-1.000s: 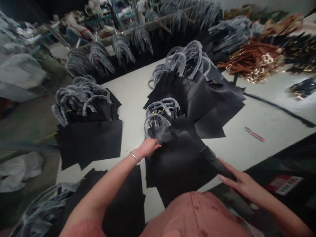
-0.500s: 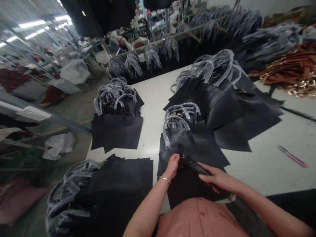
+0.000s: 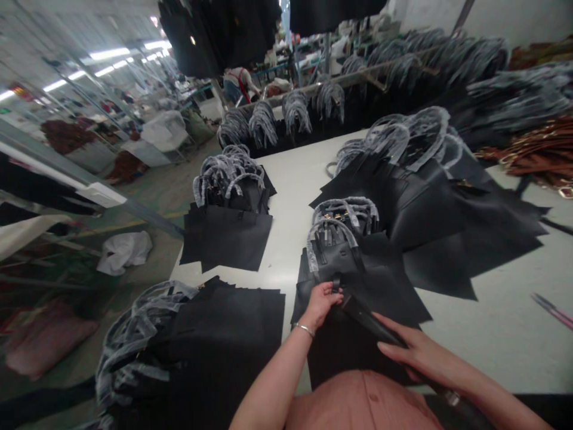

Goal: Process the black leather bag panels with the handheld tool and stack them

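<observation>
My left hand, with a bracelet at the wrist, pinches a small black strap loop at the top of a black leather piece. My right hand is wrapped round a long black strap that runs back under my forearm. The strap's front end lies close to my left fingers. Beneath both hands is a stack of black bag panels. Plastic-wrapped handles stand up at the far side of that stack.
More black panel stacks lie at the left, near left and right of the white table. Pink-handled snips lie at the right. Brown straps are piled behind. A person bends far off.
The view has shifted left. The strap's front end and its metal fitting have come away from the small loop, and my left fingers now pinch the loop.
</observation>
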The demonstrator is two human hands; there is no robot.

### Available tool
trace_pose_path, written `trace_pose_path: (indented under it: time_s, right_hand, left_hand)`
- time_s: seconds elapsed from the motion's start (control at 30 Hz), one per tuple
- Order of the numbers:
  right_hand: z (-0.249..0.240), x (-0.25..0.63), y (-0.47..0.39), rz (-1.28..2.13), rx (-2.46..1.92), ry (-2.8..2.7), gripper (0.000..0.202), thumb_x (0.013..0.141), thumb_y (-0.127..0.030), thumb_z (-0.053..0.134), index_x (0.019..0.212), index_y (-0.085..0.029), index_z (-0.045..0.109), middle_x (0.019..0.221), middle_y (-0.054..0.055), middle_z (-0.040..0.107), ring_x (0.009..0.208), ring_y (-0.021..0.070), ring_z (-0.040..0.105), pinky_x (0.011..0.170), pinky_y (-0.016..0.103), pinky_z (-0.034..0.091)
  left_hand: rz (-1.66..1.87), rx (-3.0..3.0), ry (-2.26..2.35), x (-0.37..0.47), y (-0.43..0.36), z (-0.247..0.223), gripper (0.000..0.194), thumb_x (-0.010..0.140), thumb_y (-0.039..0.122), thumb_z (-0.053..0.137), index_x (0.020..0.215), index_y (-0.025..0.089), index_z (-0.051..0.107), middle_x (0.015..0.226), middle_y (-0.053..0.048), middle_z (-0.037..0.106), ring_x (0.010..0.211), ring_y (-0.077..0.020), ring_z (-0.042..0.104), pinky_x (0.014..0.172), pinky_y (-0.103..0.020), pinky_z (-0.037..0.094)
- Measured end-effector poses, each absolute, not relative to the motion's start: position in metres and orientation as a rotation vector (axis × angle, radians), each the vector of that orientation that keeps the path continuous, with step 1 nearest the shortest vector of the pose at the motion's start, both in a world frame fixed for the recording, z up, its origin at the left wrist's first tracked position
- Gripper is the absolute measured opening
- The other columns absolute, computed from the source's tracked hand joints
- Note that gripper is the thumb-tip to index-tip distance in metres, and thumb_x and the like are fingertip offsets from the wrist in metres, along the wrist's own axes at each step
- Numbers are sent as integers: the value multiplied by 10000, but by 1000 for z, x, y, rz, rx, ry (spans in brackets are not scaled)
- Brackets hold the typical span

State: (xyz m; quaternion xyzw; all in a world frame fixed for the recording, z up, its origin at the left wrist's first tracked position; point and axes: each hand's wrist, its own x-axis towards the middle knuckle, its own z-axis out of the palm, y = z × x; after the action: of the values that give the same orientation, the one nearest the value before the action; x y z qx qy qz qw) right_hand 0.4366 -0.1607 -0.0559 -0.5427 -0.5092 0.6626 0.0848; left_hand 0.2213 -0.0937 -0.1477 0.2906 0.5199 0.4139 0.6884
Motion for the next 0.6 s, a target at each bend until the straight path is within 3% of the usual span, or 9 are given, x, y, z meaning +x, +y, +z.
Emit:
trace_pose_path:
  time_s: [0.3,0.47,0.6]
  right_hand:
    - [-53,437,-147,2079,-1584,-1274,784,797,-512,593,1454,-219,283,560,-74,508,343,83,473,331,174,340]
    - [-60,435,-138,2065,-1530,-1220,752,818,-493,586,1449,-214,285,581,-71,511,347,82,486,326,172,374]
    - [-62,441,-139,2141,-1513,-1193,711,831,-481,590,1438,-247,304,592,-70,515,360,80,497,329,165,380]
  left_hand:
    - [927,737,966,228,-117,-139,403,636,263,791,994,125,668,906,-69,660,731,-119,590,665,-229,486]
    - [891,753,984,234,-122,-134,546,642,290,788,1141,153,615,1050,-94,641,820,-166,621,653,-243,520]
    - [896,737,1013,234,-126,-139,611,621,300,794,1176,141,594,1018,-97,641,790,-158,623,629,-239,524]
